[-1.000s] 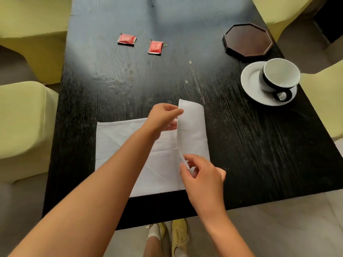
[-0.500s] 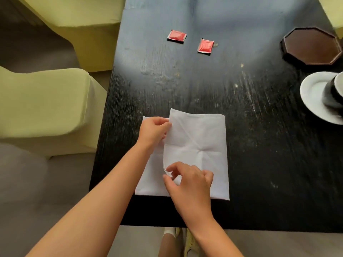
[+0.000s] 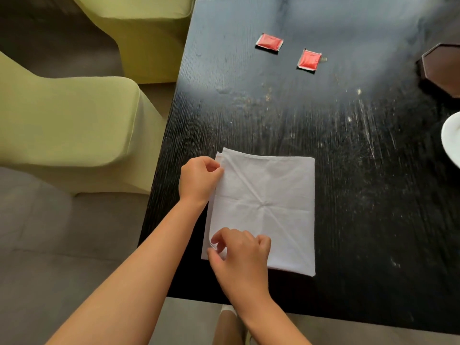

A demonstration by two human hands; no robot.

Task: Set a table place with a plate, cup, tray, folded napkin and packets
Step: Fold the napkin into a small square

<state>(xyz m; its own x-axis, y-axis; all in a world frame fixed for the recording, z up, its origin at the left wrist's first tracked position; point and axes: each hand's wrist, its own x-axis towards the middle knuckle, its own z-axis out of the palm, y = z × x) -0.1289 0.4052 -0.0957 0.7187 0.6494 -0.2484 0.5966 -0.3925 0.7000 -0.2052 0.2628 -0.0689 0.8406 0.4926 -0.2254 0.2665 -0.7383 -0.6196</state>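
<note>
A white napkin [image 3: 271, 207] lies folded in half on the black table [image 3: 348, 170], near its front left corner. My left hand [image 3: 199, 179] pinches the napkin's far left corner. My right hand [image 3: 239, 255] pinches the near left corner, with the top layer's edge between thumb and fingers. Two red packets [image 3: 269, 41] [image 3: 309, 59] lie flat at the far side of the table. A dark octagonal tray [image 3: 443, 68] is cut off by the right edge. Only the rim of the white plate [image 3: 451, 140] shows at the right; the cup is out of view.
Two yellow-green upholstered chairs [image 3: 67, 125] [image 3: 146, 28] stand close to the table's left edge. The table's front edge runs just below my right hand. My foot [image 3: 229, 324] shows on the grey floor under it.
Both hands carried the napkin's right half over to the left, and the fold now lies flat with the edges nearly aligned. The view swung left, so the cup and most of the plate left the frame.
</note>
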